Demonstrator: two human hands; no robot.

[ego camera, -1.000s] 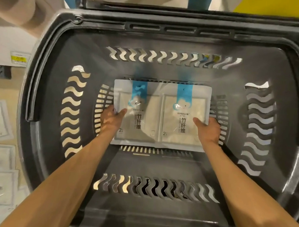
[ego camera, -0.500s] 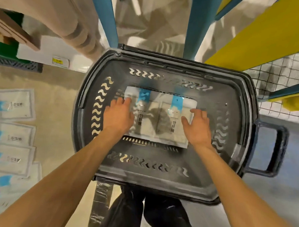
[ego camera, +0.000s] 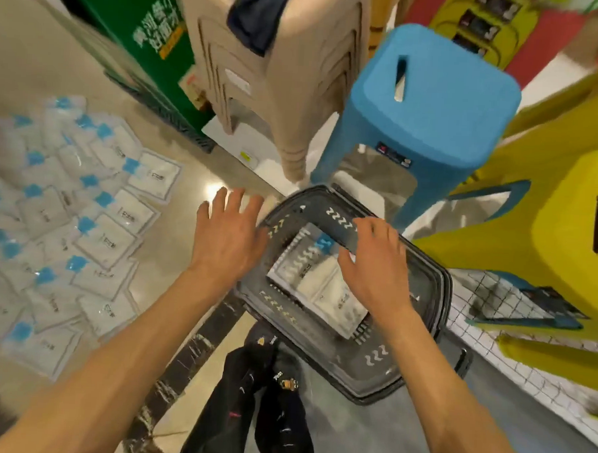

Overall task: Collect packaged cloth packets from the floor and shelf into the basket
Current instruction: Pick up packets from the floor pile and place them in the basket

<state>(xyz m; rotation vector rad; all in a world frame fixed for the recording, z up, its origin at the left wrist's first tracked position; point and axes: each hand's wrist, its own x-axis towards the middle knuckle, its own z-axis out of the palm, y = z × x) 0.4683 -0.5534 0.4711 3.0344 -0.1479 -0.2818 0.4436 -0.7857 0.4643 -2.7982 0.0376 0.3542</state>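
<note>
A dark grey plastic basket (ego camera: 419,337) stands on the floor in front of me. Flat white cloth packets with blue tabs (ego camera: 317,285) lie on its bottom. My left hand (ego camera: 227,237) hovers with spread fingers over the basket's left rim, holding nothing. My right hand (ego camera: 374,267) is also empty, fingers loosely extended, above the basket's far side and covering part of the packets. Several more white packets with blue tabs (ego camera: 108,242) are spread over the beige floor to the left.
A blue stool (ego camera: 429,105) stands just behind the basket, a stack of beige stools (ego camera: 283,75) to its left and yellow stools (ego camera: 558,217) to the right. A green box (ego camera: 144,38) is at the back left. My dark trouser legs (ego camera: 259,402) are below.
Both hands have let go of the packets and lifted out of the basket. The view has pulled back and up; the left hand now sits over the left rim.
</note>
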